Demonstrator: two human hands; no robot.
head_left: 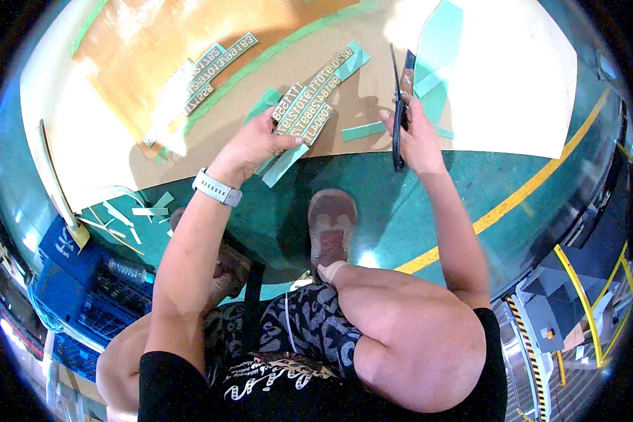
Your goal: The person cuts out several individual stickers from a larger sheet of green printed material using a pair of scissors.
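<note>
My left hand (250, 148), with a pale watch on its wrist, pinches several green strips with raised, light characters (309, 105). The thumb lies over their near end while the other fingers are mostly hidden. The strips lie side by side at a slant over the brown board (362, 144), with plain green tape pieces around and beneath them. To the right, my right hand (418, 133) is closed around black-handled scissors (399, 133). Their blades point away from me and stand apart. Near the scissors is a strip of green tape (364, 131).
More character strips (214, 70) lie on the orange-brown panel (130, 56), edged with green tape. A wide pale-green sheet (439, 42) sits at the far right. Tape scraps (151, 211) are scattered on the floor, near a blue crate (119, 285). A yellow line (513, 204) crosses the green floor.
</note>
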